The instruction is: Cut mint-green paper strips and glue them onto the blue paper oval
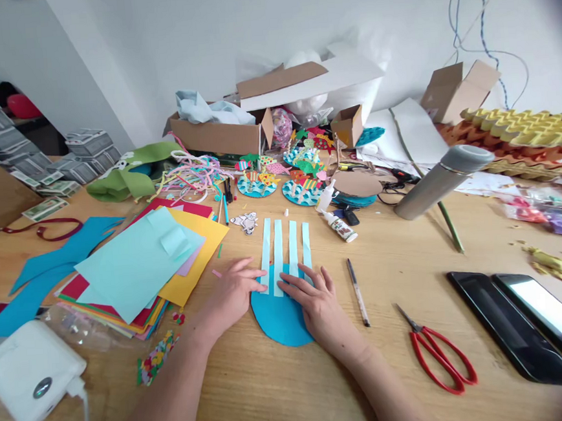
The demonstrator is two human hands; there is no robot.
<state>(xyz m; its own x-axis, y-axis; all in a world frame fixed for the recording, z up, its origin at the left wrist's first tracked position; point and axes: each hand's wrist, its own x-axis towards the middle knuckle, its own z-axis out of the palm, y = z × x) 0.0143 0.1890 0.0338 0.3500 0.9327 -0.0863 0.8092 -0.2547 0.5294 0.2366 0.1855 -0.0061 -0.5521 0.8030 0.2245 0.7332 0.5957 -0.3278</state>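
A round blue paper disc [280,317] lies flat on the wooden table. Several light blue paper strips [278,246] lie side by side, their lower ends over the disc and their upper ends reaching beyond its far edge. My left hand [231,292] rests at the disc's left edge, fingers spread, fingertips touching the leftmost strip. On the right side of the disc lies my right hand [317,298], its spread fingers over the lower ends of the strips. Neither hand grips anything.
Coloured paper sheets [130,268] are stacked at left. Glue bottles [340,226] stand or lie beyond the strips. To the right are a pen [358,292], red-handled scissors [441,353], a grey flask [439,182] and two phones [509,329]. Cardboard boxes [221,137] line the wall.
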